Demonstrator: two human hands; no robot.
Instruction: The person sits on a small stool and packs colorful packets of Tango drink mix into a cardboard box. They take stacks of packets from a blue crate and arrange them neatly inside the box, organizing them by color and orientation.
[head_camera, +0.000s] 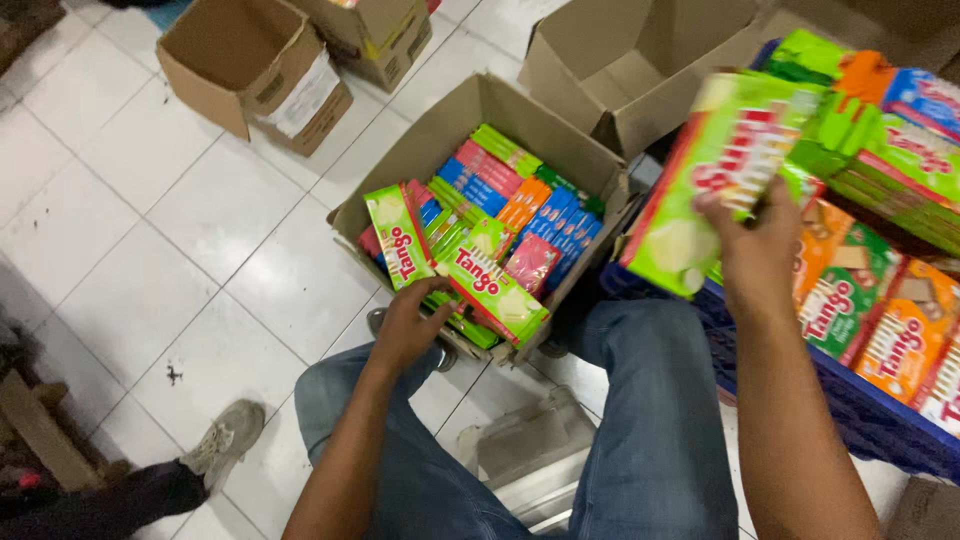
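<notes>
My left hand (408, 325) rests at the near edge of an open cardboard box (425, 150) and holds green wafer packs (492, 290) that lean against its contents. The box is filled with upright wafer packs in blue, pink, orange and green. My right hand (752, 240) is raised to the right of the box and grips a green wafer pack (715, 175), blurred by motion. Below and right of it a blue crate (880, 420) holds several orange and green wafer packs (870, 300).
Two more open cardboard boxes stand on the white tiled floor, one at the back left (250, 70) and one at the back centre (640, 60). Another person's shoe (228, 437) is at the lower left. My jeans-clad knees (650, 420) fill the foreground.
</notes>
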